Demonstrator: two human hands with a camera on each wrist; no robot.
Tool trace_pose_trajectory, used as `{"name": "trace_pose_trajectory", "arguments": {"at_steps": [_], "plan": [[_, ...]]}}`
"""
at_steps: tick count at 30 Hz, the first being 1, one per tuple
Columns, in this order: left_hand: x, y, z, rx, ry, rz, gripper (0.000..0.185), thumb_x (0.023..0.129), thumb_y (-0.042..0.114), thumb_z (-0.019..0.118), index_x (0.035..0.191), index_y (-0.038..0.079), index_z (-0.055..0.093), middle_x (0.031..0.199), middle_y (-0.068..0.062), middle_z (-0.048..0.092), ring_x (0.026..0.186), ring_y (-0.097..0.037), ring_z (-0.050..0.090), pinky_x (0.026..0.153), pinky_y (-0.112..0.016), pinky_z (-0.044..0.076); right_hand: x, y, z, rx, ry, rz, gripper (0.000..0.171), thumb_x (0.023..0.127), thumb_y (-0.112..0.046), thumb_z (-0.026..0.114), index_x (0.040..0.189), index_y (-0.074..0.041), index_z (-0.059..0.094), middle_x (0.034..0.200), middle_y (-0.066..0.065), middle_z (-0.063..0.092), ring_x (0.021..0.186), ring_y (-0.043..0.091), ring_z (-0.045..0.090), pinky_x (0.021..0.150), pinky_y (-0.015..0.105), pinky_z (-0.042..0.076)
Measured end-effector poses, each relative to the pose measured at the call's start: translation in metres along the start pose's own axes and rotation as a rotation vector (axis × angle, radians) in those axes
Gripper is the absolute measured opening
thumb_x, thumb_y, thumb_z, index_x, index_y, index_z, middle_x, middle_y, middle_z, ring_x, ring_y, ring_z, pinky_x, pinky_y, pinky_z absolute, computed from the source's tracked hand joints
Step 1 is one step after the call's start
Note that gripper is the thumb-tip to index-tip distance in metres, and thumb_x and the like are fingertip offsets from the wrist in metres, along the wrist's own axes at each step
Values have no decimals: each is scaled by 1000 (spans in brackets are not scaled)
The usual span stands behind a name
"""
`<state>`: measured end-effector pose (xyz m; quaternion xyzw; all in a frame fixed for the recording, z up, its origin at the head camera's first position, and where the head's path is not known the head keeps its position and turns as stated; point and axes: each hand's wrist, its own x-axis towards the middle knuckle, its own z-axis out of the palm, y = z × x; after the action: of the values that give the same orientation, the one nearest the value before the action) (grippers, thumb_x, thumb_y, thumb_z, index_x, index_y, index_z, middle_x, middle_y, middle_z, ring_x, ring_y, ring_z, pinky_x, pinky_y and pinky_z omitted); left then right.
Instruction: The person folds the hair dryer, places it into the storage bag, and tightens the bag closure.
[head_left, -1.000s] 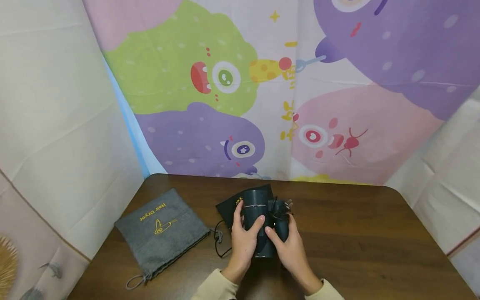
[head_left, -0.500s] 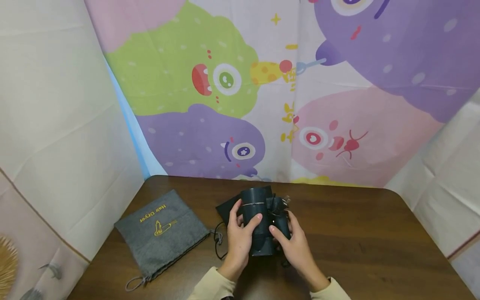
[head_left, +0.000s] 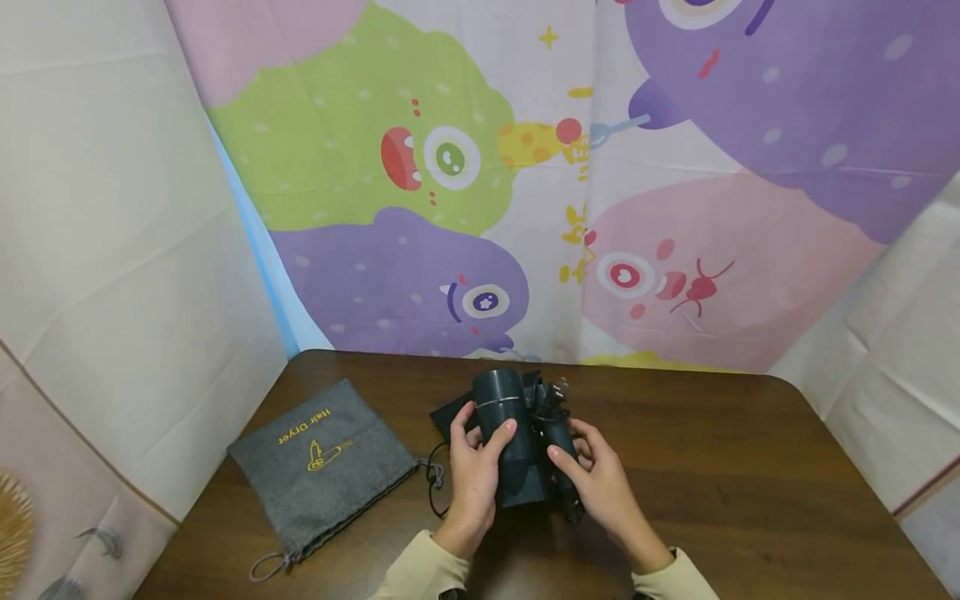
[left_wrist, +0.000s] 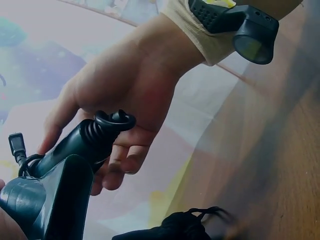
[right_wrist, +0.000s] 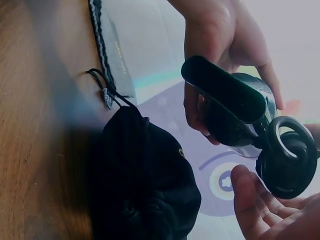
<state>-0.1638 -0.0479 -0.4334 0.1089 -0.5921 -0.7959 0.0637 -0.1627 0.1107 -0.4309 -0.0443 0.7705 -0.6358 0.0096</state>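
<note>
A dark green hair dryer [head_left: 513,458] is held in both hands over the table, its nozzle end toward the person. My left hand [head_left: 474,479] grips the barrel from the left, thumb on top. My right hand [head_left: 600,479] holds the handle [head_left: 558,437], which lies folded alongside the barrel, with its thumb on the near side. A black cord is bundled around the handle's far part, and the plug [head_left: 559,387] sticks up there. Looped cord also shows at the handle's end [left_wrist: 102,131] in the left wrist view. Behind the dryer lies a black drawstring pouch [right_wrist: 145,175], partly hidden in the head view.
A grey drawstring pouch [head_left: 322,467] printed "Hair Dryer" lies flat to the left on the brown wooden table [head_left: 712,483]. The black pouch's string [head_left: 432,487] loops between it and the left hand. A cartoon-printed cloth [head_left: 420,275] hangs behind the table.
The right hand has shifted right with the handle, widening the gap to the barrel, and more of the handle's near end shows. The left hand and barrel have moved slightly left.
</note>
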Motion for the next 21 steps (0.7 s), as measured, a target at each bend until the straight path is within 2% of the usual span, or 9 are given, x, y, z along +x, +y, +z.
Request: {"name": "trace_pose_trajectory", "arguments": {"at_steps": [6, 9, 14, 17, 21], "plan": [[2, 3, 0, -22, 33, 3, 75, 89, 27, 69, 149, 15, 26, 126, -21, 53, 95, -21, 65, 80, -37, 55, 1, 1, -2, 1, -17, 14, 48, 93, -18, 65, 134, 0, 50, 107, 21, 67, 90, 29, 70, 69, 29, 56], [2, 4, 1, -37, 62, 10, 75, 89, 27, 70, 148, 13, 27, 124, -20, 54, 95, -22, 64, 79, -36, 54, 2, 1, -3, 22, -31, 31, 42, 93, -19, 65, 127, 3, 55, 99, 20, 69, 79, 23, 70, 66, 31, 57], [1, 5, 7, -45, 74, -3, 73, 90, 30, 69, 146, 12, 27, 123, -19, 52, 96, -23, 62, 78, -31, 51, 2, 1, -3, 52, -32, 80, 30, 95, -22, 62, 106, 7, 61, 74, 13, 67, 57, 15, 62, 57, 28, 54], [0, 2, 9, -48, 58, -15, 71, 91, 32, 67, 146, 11, 26, 124, -19, 51, 97, -23, 60, 79, -30, 50, 2, 2, -1, 47, -12, 75, 32, 97, -25, 61, 97, 7, 61, 69, 8, 63, 54, 12, 59, 53, 26, 51], [-2, -1, 10, -43, 58, -28, 69, 93, 32, 65, 145, 10, 26, 124, -20, 50, 99, -24, 59, 79, -31, 49, 1, 2, 1, 46, 8, 76, 32, 96, -26, 62, 93, 6, 61, 68, 7, 62, 53, 12, 58, 52, 25, 50]]}}
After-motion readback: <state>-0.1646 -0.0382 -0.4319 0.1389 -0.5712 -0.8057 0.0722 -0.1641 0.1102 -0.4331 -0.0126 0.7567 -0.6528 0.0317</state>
